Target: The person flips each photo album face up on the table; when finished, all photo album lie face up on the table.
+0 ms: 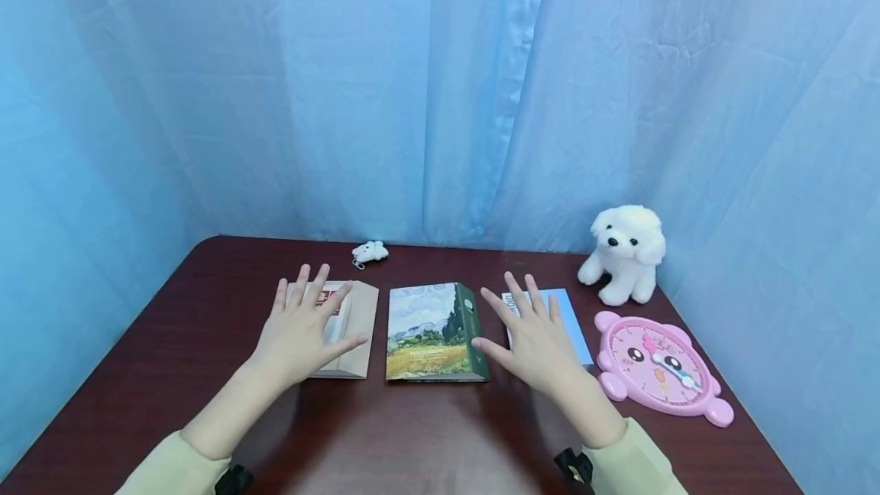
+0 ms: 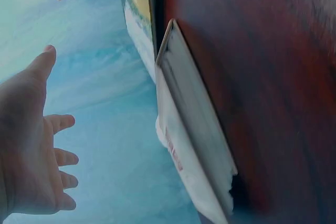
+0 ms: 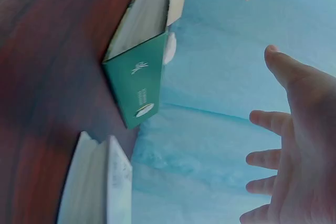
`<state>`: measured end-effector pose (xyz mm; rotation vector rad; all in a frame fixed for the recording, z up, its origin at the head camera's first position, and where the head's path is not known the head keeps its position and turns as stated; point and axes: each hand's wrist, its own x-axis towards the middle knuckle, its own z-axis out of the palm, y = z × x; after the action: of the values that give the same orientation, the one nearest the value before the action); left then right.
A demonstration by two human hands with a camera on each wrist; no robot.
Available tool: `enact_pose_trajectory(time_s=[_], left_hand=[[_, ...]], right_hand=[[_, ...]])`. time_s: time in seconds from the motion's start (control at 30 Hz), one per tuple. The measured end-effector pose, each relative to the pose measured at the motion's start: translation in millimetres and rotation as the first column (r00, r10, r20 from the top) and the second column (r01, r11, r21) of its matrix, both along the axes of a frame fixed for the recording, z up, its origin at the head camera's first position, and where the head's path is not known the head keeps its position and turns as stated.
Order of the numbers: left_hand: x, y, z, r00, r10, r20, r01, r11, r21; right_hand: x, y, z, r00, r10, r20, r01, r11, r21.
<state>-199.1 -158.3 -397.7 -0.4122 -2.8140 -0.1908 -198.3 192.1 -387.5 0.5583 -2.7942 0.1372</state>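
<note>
My left hand (image 1: 294, 334) hovers with spread fingers above a beige book (image 1: 360, 327), hiding much of its cover. In the left wrist view that book (image 2: 197, 114) lies apart from the palm. Over a light blue book (image 1: 569, 323) on the right, my right hand (image 1: 539, 338) is held up, its fingers spread too. Between the hands lies a thick photo album (image 1: 429, 334) with a painted landscape cover and a green spine. The right wrist view shows the green spine (image 3: 137, 80) and, nearer, the pale page edges of another book (image 3: 97, 182). Neither hand holds anything.
A white plush dog (image 1: 626, 250) sits at the table's back right corner. In front of it lies a pink bear-shaped toy clock (image 1: 660, 365). A small white plush keychain (image 1: 371, 251) is at the back edge. Blue curtains (image 1: 357, 98) surround the dark red table (image 1: 399, 441).
</note>
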Motion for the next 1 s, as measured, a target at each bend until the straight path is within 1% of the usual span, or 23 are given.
enact_pose_trajectory(time_s=[0.2,0.3,0.47,0.67,0.77,0.87,1.0], left_hand=[[-7.0,-14.2,10.0,1.000,-0.008,0.001,0.008,1.000,0.024],[-11.5,-22.9,14.1,1.000,-0.002,0.008,0.002,1.000,0.017],[-18.6,-36.8,19.7,1.000,0.011,0.005,-0.011,1.000,-0.005],[-24.3,-49.4,23.8,1.000,0.005,0.005,-0.005,1.000,0.011],[-28.1,-55.5,21.7,1.000,0.001,-0.008,-0.001,1.000,0.027],[-31.9,-63.0,18.1,1.000,0.010,-0.014,-0.010,0.999,0.038],[-37.5,-72.4,9.3,0.999,0.034,0.001,-0.034,0.998,0.061]], right_hand=[[-4.5,-10,12.6,1.000,0.013,0.018,-0.013,1.000,-0.016],[-8.1,-16,19.5,1.000,0.024,0.019,-0.024,1.000,-0.019],[-11.8,-29,31.5,0.998,0.058,0.030,-0.057,0.998,-0.023],[-13.6,-51,38.8,0.993,0.110,0.048,-0.108,0.993,-0.046],[-14.6,-63,39.6,0.988,0.146,0.042,-0.144,0.988,-0.055],[-15.4,-76,40.0,0.982,0.185,0.039,-0.182,0.981,-0.066],[-15.5,-91,35.0,0.972,0.232,0.042,-0.229,0.971,-0.071]])
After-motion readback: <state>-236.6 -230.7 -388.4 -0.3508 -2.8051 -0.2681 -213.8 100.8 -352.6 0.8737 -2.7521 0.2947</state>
